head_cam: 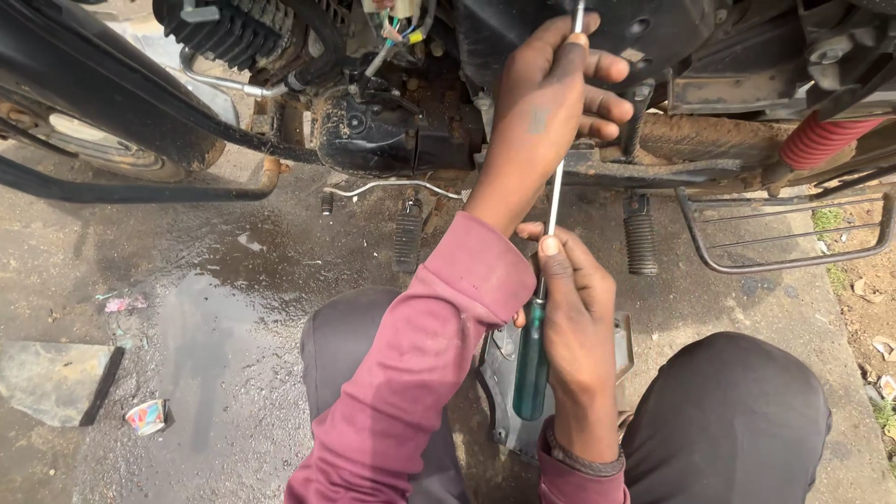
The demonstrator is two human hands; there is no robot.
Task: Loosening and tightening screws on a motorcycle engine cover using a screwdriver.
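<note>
1. I see my right hand [574, 345] wrapped around the green handle of a long screwdriver [532, 359], fingers curled closed on the grip and the thumb laid up along the top of it, near where the steel shaft begins

2. My left hand [551, 103] is higher up, pinching the thin shaft between thumb and fingertips close to its tip, the other fingers folded loosely beside it; it steadies the shaft more than it drives it

3. The screwdriver runs almost straight up from my lap to the underside of the motorcycle [392, 131], and its tip goes out of sight at the black side panel [653, 28] along the top edge, so I cannot tell whether it sits in a screw head

4. What looks done: a grey cover piece [504, 383] already lies on the ground between my knees, under the handle, and loose coloured wires [397, 33] show bare above the dirty engine case

5. What looks left, as I judge it: the fastening at the tip is in hand right now, and the black panel seems to be in place on the frame

6. Around me the concrete [215, 327] is wet, the two rubber footpegs [639, 243] hang just beside my arms, and the red spring [821, 140] sits well off to the right
</note>
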